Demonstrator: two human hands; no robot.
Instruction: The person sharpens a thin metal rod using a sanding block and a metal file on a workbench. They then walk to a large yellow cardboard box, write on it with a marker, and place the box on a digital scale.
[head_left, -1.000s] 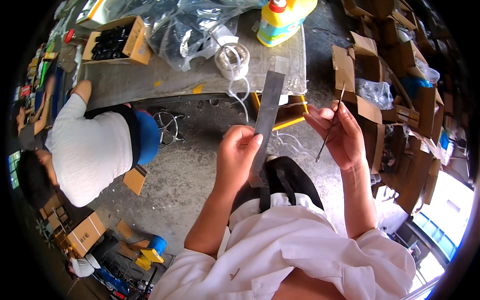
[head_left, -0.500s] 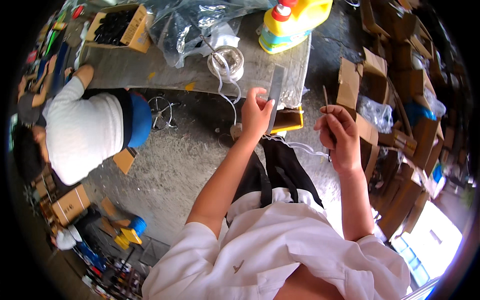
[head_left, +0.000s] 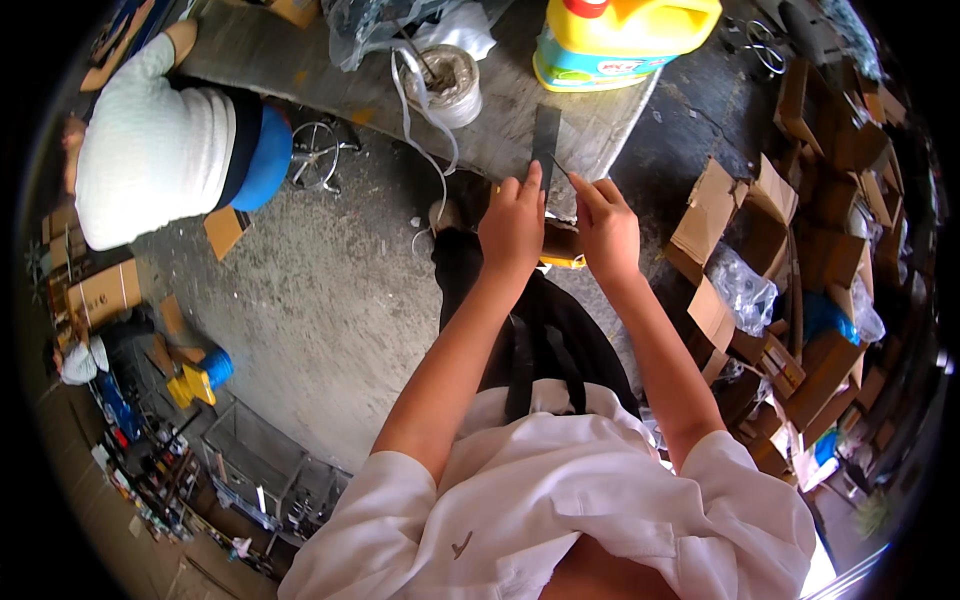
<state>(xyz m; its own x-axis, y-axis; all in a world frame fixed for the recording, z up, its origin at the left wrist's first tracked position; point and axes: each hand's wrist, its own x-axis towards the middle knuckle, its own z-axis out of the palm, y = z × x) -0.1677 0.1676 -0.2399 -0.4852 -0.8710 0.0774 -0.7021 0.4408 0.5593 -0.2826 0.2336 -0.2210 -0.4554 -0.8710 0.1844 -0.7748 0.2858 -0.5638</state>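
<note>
Although a co-worker in a white top (head_left: 155,150) takes up the far left, with a brown carton (head_left: 103,290) lower down, the handwork lies nearer the middle. Right of the co-worker come a blue rounded shape (head_left: 266,158) and a round metal base (head_left: 318,155) on the concrete floor (head_left: 300,290), near the edge of a grey workbench (head_left: 290,85). On the bench, a clear plastic bag (head_left: 360,30) lies behind a whitish round container (head_left: 458,98), with a white ribbon (head_left: 403,100) trailing from it over the edge. Next comes the left hand (head_left: 513,222), its forefinger stretched along the near part of a dark flat strip (head_left: 546,130) resting on the bench close to its corner; whether the other fingers close round the strip, I cannot tell. Just beside the strip's right edge is the tip of a thin dark tool (head_left: 561,166), pinched in the curled fingers of the right hand (head_left: 608,230); contact between tip and strip cannot be made out. Beyond the right hand, a yellow jug (head_left: 640,32) stands at the bench's end, and to its right opened cardboard boxes (head_left: 705,215) crowd the floor, a clear bag (head_left: 742,288) among them
</note>
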